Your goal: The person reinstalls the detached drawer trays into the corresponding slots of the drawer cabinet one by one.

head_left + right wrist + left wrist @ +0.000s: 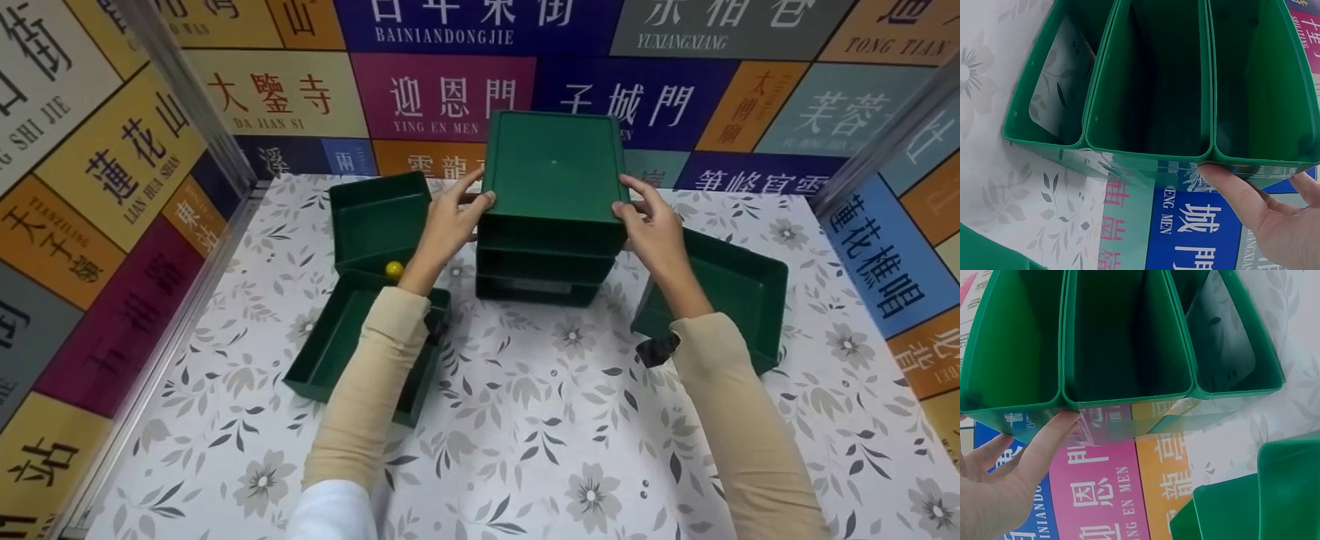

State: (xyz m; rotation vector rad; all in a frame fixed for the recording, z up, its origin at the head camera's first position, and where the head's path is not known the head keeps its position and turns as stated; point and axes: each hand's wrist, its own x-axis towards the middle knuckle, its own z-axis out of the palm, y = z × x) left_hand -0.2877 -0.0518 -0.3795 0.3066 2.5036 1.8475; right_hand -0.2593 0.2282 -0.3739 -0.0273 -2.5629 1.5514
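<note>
A green cabinet (555, 166) of three stacked open-fronted tiers stands towards the back of the table, its slots facing me. Its sides look clear, and the lowest tier (1230, 371) has a cut-out floor showing the patterned cloth. My left hand (454, 217) holds the cabinet's left side at the upper tier, thumb near the front. On the opposite side my right hand (652, 217) grips it at the same height. Both wrist views show the thumbs (1053, 439) (1230, 183) pressed along the seam below the top tier.
Two green drawers, one behind (382, 225) and one in front (337, 322), lie at the left, the front one partly under my left forearm. A yellow ball (394, 268) sits between them. Another green drawer (739, 292) rests beyond my right forearm. Lettered panels (442, 94) surround the flowered table (525, 450).
</note>
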